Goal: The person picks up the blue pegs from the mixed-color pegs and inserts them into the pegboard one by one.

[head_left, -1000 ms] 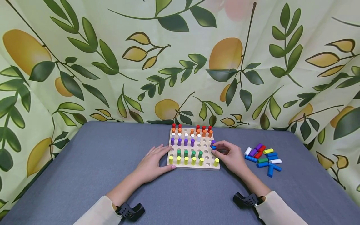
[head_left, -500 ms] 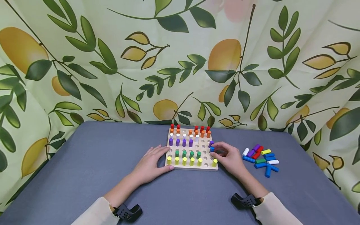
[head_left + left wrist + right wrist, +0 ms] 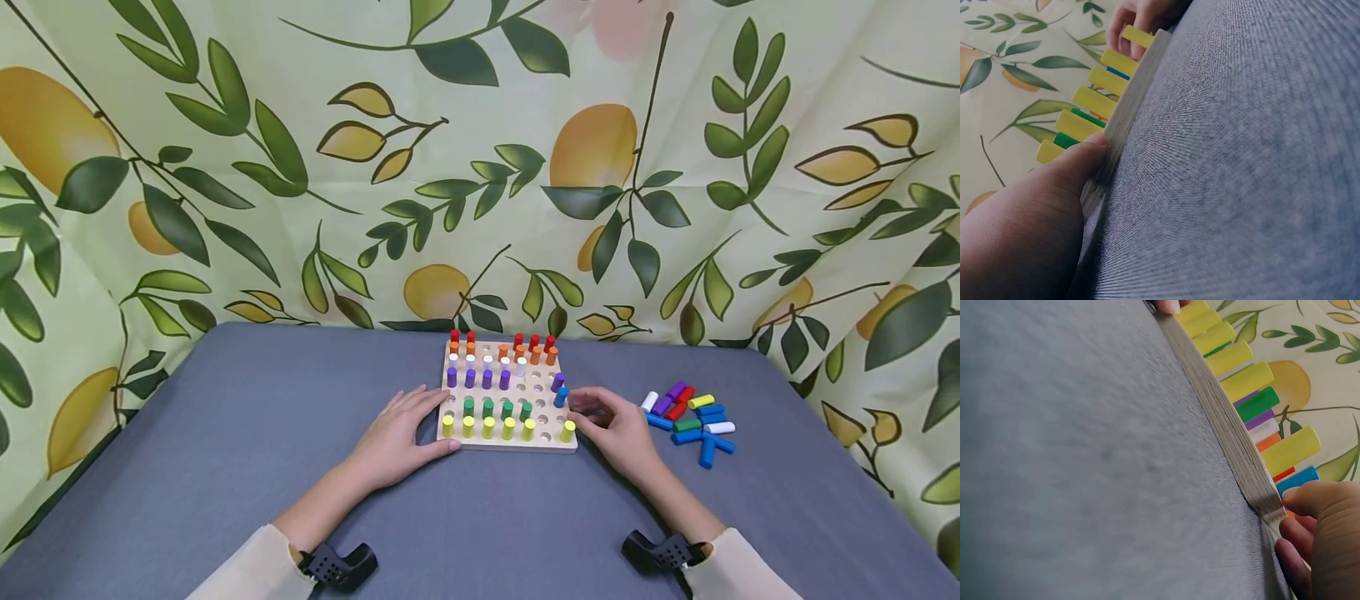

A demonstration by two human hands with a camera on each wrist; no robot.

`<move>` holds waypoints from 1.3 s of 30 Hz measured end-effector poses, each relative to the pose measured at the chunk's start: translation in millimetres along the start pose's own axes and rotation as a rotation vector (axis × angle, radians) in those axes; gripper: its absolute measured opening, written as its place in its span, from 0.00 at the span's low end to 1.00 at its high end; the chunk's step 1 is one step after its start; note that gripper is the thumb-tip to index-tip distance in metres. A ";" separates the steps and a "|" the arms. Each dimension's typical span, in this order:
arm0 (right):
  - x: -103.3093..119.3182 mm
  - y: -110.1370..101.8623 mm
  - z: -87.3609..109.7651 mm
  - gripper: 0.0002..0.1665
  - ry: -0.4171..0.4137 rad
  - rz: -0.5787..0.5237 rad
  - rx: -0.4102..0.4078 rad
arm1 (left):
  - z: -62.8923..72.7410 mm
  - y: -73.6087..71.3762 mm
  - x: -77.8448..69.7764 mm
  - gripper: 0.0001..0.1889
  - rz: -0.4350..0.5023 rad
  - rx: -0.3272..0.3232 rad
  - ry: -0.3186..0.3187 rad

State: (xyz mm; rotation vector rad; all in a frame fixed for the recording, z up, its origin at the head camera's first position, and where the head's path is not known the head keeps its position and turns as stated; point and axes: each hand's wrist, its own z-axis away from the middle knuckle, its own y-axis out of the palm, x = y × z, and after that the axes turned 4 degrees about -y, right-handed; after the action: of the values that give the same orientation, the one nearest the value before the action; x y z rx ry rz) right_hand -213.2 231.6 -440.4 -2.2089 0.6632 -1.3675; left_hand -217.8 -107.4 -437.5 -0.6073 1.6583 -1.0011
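A wooden pegboard (image 3: 510, 443) lies on the table, with rows of yellow, green, purple, white, orange and red pegs upright in its holes. At its right edge a blue peg (image 3: 561, 397) stands in the board, behind the end yellow peg (image 3: 567, 431). My right hand (image 3: 618, 425) is right beside that blue peg, its thumb and fingers loosely bent and no longer around it; the right wrist view has the thumb (image 3: 1310, 497) close at the peg's base. My left hand (image 3: 397, 437) rests at the board's left side, fingers extended along it and thumb at the near corner.
Right of the board lies a loose pile of pegs, among them a blue peg (image 3: 707, 452), a green peg (image 3: 687, 425), a red peg (image 3: 676, 412) and a white peg (image 3: 720, 427). A leaf-patterned cloth (image 3: 480, 167) hangs behind the grey-blue table (image 3: 285, 417).
The right hand held the blue peg at the board's right edge; its fingers have come off to the right, leaving the peg upright. The left hand stays at the board. The head view has shifted slightly.
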 end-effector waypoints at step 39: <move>-20.6 -93.9 15.4 0.20 -0.202 0.480 0.010 | -1.1 -1.7 -0.7 0.42 -0.010 0.000 0.018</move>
State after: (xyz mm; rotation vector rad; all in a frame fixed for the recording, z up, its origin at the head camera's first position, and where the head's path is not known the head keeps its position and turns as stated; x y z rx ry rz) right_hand -192.3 319.4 -403.9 -1.9700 1.0222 -0.8916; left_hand -218.8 -107.4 -435.5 -0.6089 1.6722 -1.0169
